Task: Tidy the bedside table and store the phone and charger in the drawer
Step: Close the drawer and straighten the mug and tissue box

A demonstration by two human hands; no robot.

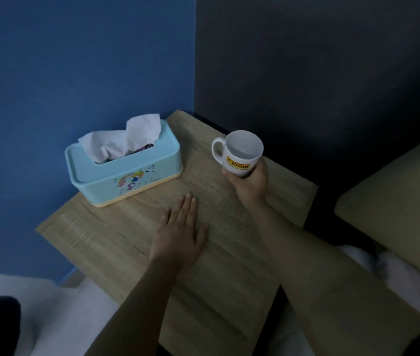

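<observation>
- Table (116, 242) of pale wood grain fills the near and middle view, set into a corner. Your two bare forearms reach across it from the bottom edge.
- Your left hand (180, 232) lies flat near the table's middle, palm down, fingers straight and close together, holding nothing. It looks like a bracing rest while the other hand works.
- Your right hand (251, 179), farther off toward the right edge, wraps its fingers around the lower body of a white mug (239, 152) with a yellow label. The mug tips its mouth toward you and looks empty. Its handle points left, unused. Whether its base touches the table cannot be told.
- A light blue tissue box (124, 163) sits at the table's far left, close to the blue wall (75, 60), with a white tissue standing up from its slot. It seems deliberately parked out of the way.
- Phone, charger and drawer are nowhere in view. The drawer probably lies below the table top, out of sight. Judging by that, both may already be stored, with the mug the last item being tidied.
</observation>
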